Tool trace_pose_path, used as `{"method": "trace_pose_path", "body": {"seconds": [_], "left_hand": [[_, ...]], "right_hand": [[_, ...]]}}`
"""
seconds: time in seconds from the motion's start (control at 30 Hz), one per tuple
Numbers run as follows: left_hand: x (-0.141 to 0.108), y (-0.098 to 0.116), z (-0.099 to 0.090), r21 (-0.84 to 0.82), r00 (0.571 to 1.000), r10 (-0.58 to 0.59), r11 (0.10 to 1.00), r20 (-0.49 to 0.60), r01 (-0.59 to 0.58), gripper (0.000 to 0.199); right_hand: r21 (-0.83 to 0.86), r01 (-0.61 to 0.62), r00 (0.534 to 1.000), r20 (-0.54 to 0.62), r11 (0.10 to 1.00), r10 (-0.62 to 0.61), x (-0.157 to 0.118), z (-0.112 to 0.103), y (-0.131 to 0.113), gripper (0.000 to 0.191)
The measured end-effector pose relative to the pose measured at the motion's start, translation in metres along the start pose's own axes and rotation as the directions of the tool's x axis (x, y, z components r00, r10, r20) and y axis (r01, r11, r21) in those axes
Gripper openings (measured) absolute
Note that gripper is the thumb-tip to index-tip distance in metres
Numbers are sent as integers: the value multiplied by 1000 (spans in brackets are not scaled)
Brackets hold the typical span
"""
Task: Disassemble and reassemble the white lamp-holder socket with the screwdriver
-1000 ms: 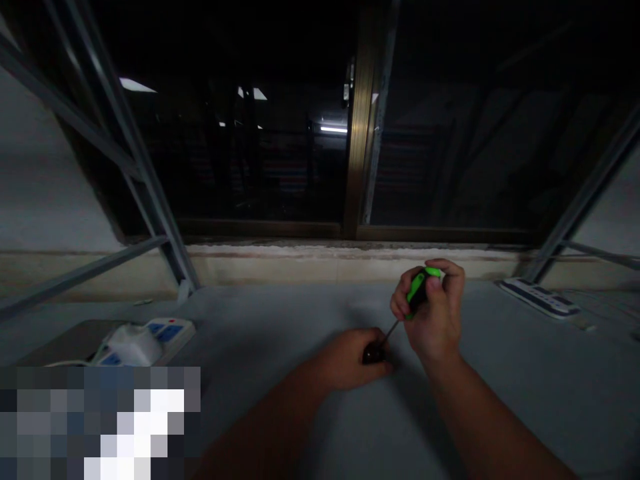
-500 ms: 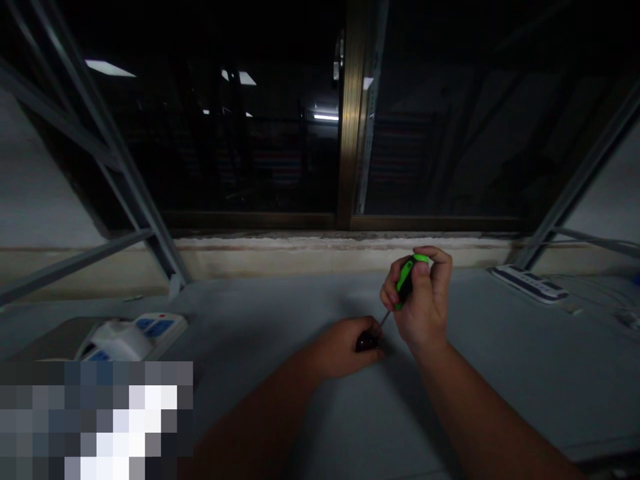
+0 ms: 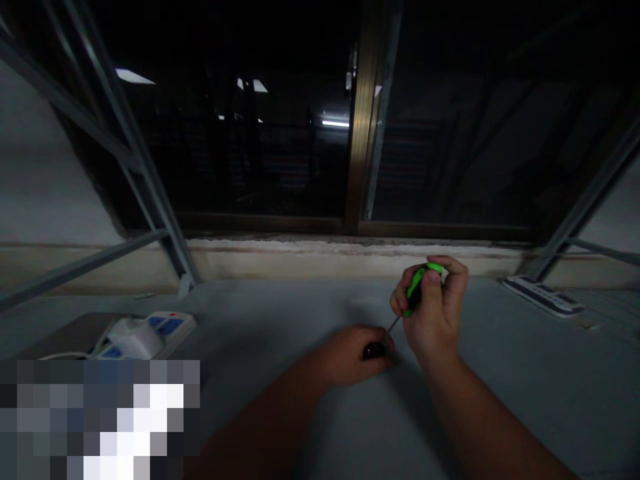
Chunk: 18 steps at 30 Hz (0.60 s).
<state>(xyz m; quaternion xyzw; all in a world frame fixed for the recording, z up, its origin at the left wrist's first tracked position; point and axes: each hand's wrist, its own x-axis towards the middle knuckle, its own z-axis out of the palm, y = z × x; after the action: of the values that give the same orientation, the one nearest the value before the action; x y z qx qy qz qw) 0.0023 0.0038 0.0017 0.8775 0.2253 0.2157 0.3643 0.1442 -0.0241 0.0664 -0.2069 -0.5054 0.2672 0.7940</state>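
- Hands close, just apart, over the bench; only the tool shaft bridges the gap.
- Your right hand (image 3: 433,313) is clamped on a screwdriver (image 3: 415,290), with its green-and-black handle gripped between thumb and fingers, held up off the bench and tilted.
- Shaft (image 3: 394,325) runs down and left from the handle toward your left hand (image 3: 347,357).
- Left hand rests low on the bench, fingers curled around a small dark object (image 3: 373,351). Can't tell what it is; mostly covered and too dark.
- Tip of the shaft ends right at that object, by your left fingers. Exact contact is hidden.
- Bench top (image 3: 280,313) is grey, under both hands.
- Power strip (image 3: 173,325) sits on the left of the bench, white adapter (image 3: 134,338) plugged in, white cable (image 3: 65,357) running from it.
- Second power strip (image 3: 543,297) lies at the far right, by the wall.
- Grey metal struts (image 3: 135,160) rise on the left, more on the right (image 3: 585,200).
- Behind the bench: a pale ledge (image 3: 340,263), then a dark window with a bronze frame (image 3: 363,133).
- Pixelated patch (image 3: 100,420) covers the lower-left corner; nothing to read there.
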Motion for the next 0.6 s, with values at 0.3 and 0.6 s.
{"method": "trace_pose_path", "body": {"seconds": [0.3,0.6], "left_hand": [[-1,0,0,3,1000,-10,1000,2,10,11],[-3,1,0,31,999,-51,998,-20,51,15]], "right_hand": [[6,20,1000,23,1000,-20,-4,6,3,16],[-252,174,980,-47,952,-192,0,-3,1,19]]}}
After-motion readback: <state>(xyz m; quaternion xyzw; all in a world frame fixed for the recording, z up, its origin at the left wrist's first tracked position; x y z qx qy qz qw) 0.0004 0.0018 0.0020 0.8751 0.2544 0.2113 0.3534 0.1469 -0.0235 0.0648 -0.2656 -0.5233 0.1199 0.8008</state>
